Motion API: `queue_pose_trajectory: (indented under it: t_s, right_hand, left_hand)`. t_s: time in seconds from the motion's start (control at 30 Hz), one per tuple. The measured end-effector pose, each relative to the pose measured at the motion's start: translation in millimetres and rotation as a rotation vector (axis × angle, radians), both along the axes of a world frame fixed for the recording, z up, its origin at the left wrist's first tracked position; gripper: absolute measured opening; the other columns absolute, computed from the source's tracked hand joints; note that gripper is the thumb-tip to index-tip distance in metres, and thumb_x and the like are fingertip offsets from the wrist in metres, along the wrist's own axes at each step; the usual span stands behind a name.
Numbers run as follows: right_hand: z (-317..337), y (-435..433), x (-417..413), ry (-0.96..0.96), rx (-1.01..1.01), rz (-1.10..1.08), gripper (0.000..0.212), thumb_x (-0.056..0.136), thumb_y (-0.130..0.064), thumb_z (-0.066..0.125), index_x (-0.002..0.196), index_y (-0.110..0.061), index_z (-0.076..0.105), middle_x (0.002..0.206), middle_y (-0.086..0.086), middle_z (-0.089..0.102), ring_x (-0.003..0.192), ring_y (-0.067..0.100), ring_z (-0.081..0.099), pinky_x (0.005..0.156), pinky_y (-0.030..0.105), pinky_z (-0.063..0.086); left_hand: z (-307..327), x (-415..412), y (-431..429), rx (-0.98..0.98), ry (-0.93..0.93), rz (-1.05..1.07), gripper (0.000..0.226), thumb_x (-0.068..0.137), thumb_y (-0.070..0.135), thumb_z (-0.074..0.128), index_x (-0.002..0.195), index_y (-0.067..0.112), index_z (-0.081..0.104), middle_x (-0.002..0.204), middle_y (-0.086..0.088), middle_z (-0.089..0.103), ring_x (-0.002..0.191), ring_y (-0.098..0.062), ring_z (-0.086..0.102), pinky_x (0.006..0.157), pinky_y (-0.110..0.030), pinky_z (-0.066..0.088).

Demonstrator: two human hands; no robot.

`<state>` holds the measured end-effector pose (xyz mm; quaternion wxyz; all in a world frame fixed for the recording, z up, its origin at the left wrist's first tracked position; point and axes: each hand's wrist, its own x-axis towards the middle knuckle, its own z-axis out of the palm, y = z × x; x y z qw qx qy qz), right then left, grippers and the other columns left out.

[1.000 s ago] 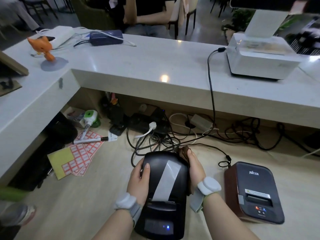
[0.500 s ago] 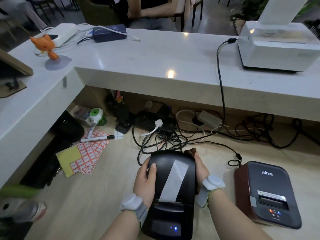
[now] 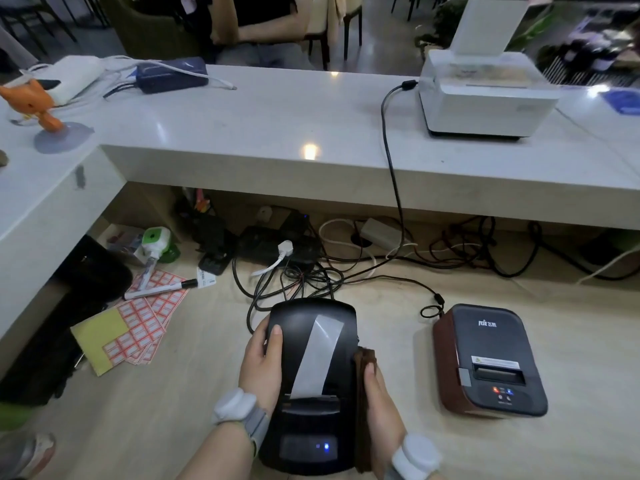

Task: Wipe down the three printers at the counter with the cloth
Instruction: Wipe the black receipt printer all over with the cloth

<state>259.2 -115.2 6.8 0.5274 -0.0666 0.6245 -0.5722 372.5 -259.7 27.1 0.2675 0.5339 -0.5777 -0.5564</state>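
On desk: glossy black printer point(image 3: 313, 382)

Low in the frame's centre, both forearms are reaching forward. The left hand point(image 3: 262, 365) is lying flat, thumb spread inward. The right hand point(image 3: 379, 398) is pressing sideways, fingers extended, wristbands on both wrists.

The right hand point(image 3: 379, 400), holding the brown cloth point(image 3: 365, 362) against the right side of the black printer point(image 3: 311, 386), has moved from the printer's rear corner toward its front, nearer the person. The cloth now lies along the middle of that side. The camera view has shifted closer and slightly rightward.
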Motion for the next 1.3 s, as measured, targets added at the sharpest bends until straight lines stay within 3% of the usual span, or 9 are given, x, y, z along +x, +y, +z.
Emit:
queue_pose_trajectory:
  t_s: [0.07,0.17,0.3,0.4,0.67,0.9,1.07,1.17,1.3]
  right_hand:
    - [6,0,2,0.042,-0.011,-0.034,0.037,0.096,-0.049,0.033,0.132,-0.048,0.041,0.131,-0.027,0.051,0.118,-0.007,0.048,0.108,0.025,0.029]
    - [17,-2,0,0.115,-0.014,-0.029,0.041,0.098,-0.045,0.033,0.139,-0.045,0.034,0.133,-0.033,0.043,0.127,-0.004,0.039,0.107,0.02,0.025]
    - [22,-15,-12,0.173,-0.021,-0.013,0.043,0.099,-0.046,0.029,0.141,-0.043,0.032,0.143,-0.023,0.039,0.135,0.002,0.034,0.117,0.029,0.021]
    - [19,-28,-22,0.164,0.01,-0.028,0.039,0.098,-0.051,0.027,0.136,-0.047,0.034,0.138,-0.021,0.043,0.13,0.005,0.038,0.11,0.025,0.026]
    - [-8,-33,-23,0.135,0.073,-0.005,0.051,0.098,-0.052,0.024,0.146,-0.037,0.028,0.148,-0.01,0.04,0.136,0.014,0.037,0.117,0.039,0.024]
    - [-6,-9,-3,0.144,0.099,0.012,0.05,0.098,-0.053,0.022,0.144,-0.036,0.033,0.145,-0.013,0.044,0.135,0.011,0.039,0.117,0.039,0.024]
    - [2,19,22,0.035,0.044,-0.055,0.042,0.096,-0.051,0.029,0.136,-0.044,0.039,0.139,-0.02,0.047,0.129,0.004,0.041,0.117,0.034,0.024]
    - [8,27,33,0.018,-0.009,-0.094,0.038,0.1,-0.037,0.03,0.137,-0.039,0.032,0.142,-0.019,0.04,0.131,0.0,0.036,0.117,0.027,0.021]
    - [18,30,38,0.083,-0.057,-0.101,0.037,0.099,-0.02,0.042,0.133,-0.034,0.038,0.136,-0.021,0.046,0.117,-0.017,0.045,0.098,0.007,0.034]
  left_hand:
    - [-3,0,-1,-0.007,0.006,0.015,0.024,0.096,0.039,0.044,0.11,0.057,0.052,0.112,0.035,0.055,0.106,0.016,0.048,0.09,-0.008,0.03]
    - [-4,0,0,0.0,-0.001,0.035,0.027,0.096,0.038,0.044,0.12,0.047,0.053,0.113,0.031,0.054,0.106,0.013,0.046,0.089,-0.006,0.029]
    - [-1,-1,0,-0.01,0.008,0.028,0.022,0.097,0.035,0.045,0.106,0.053,0.053,0.101,0.044,0.053,0.095,0.035,0.041,0.077,0.008,0.03]
    - [-2,0,0,0.0,0.008,0.03,0.02,0.096,0.038,0.045,0.11,0.052,0.051,0.104,0.045,0.05,0.095,0.037,0.039,0.082,0.0,0.029]
    - [-7,0,-1,0.007,0.011,0.032,0.027,0.097,0.037,0.043,0.122,0.041,0.052,0.109,0.04,0.05,0.094,0.036,0.039,0.078,0.004,0.027]
    - [-8,0,-1,-0.011,0.0,0.052,0.034,0.097,0.039,0.043,0.13,0.035,0.051,0.112,0.037,0.048,0.109,0.011,0.043,0.08,0.003,0.025]
    - [-12,3,-3,-0.018,-0.006,0.052,0.039,0.097,0.042,0.042,0.134,0.031,0.048,0.125,0.025,0.045,0.116,0.006,0.039,0.092,-0.009,0.024]
    - [-14,3,-4,-0.021,-0.036,0.054,0.043,0.096,0.045,0.042,0.136,0.03,0.045,0.124,0.025,0.043,0.117,0.004,0.036,0.098,-0.017,0.024]
    - [-14,1,-3,-0.031,-0.052,0.044,0.044,0.096,0.045,0.041,0.137,0.028,0.045,0.124,0.022,0.043,0.116,0.002,0.036,0.099,-0.019,0.024]
